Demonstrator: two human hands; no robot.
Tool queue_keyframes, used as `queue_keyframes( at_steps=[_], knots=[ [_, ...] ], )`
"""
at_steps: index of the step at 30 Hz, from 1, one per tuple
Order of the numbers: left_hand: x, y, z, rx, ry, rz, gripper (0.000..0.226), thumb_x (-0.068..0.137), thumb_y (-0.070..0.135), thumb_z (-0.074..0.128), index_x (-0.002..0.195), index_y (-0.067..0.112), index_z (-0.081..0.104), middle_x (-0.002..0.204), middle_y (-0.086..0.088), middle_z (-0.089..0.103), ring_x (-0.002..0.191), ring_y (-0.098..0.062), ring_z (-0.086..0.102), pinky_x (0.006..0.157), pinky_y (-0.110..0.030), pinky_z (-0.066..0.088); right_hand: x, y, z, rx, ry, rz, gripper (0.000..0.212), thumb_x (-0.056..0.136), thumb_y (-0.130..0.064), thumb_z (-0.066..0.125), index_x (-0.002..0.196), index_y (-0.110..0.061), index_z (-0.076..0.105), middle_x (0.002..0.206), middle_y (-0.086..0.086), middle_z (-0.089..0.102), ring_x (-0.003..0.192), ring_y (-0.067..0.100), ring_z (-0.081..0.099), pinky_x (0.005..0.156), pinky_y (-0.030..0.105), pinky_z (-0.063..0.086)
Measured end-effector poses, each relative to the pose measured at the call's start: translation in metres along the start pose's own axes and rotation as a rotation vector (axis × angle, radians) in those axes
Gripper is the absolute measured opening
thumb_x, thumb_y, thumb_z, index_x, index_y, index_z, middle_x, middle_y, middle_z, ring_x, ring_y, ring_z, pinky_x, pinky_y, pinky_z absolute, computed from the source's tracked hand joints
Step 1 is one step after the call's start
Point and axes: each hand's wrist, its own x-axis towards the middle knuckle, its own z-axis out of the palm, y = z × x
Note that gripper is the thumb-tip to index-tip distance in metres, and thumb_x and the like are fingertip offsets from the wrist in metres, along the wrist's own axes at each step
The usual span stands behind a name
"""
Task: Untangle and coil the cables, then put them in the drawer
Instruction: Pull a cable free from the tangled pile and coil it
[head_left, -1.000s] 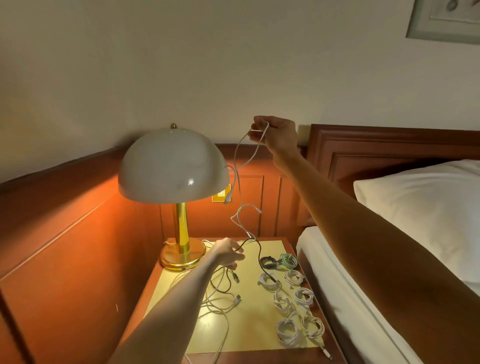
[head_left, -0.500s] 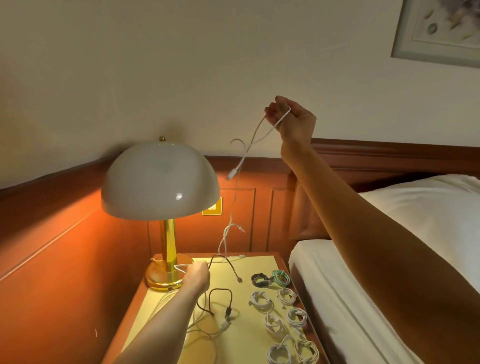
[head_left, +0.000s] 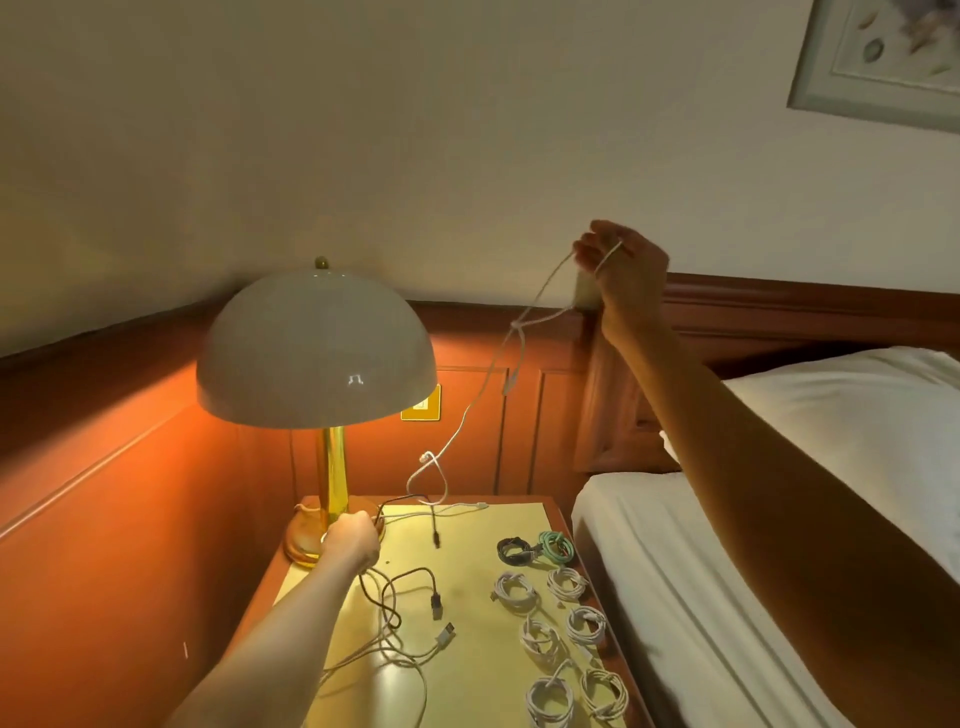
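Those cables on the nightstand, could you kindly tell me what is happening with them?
A person is untangling them. The right hand holds a white cable high in the air; it is knotted partway down and trails to the nightstand. The left hand grips the loose tangle of black and white cables beside the lamp base. Several coiled cables lie in two rows on the nightstand's right side. No drawer is in view.

Probably hotel bedroom: bed (head_left: 670, 587), bedside lamp (head_left: 317, 343).
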Motion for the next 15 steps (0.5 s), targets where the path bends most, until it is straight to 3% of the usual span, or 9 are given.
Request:
queue_keyframes(
  at_steps=[8,15],
  knots=[
    [0.0,0.003,0.0,0.031,-0.018,-0.051,0.029,0.089,0.008,0.052,0.116,0.006,0.062,0.116,-0.01,0.065,0.107,-0.026,0.064,0.08,-0.029,0.054,-0.005,0.009,-0.031,-0.332,-0.044,-0.089,0.015,0.093,-0.025,0.067,0.104,-0.019,0.076,0.091,0.0,0.077,0.091,0.017,0.073,0.09,0.044,0.059],
    [-0.002,-0.007,-0.005,0.032,-0.02,-0.112,0.031,0.089,0.008,0.052,0.118,0.008,0.062,0.113,-0.008,0.063,0.104,-0.025,0.062,0.085,-0.032,0.055,-0.007,-0.001,-0.038,-0.324,0.096,-0.123,0.015,0.097,-0.023,0.063,0.104,-0.02,0.075,0.089,-0.001,0.076,0.09,0.015,0.073,0.089,0.04,0.059]
  ],
)
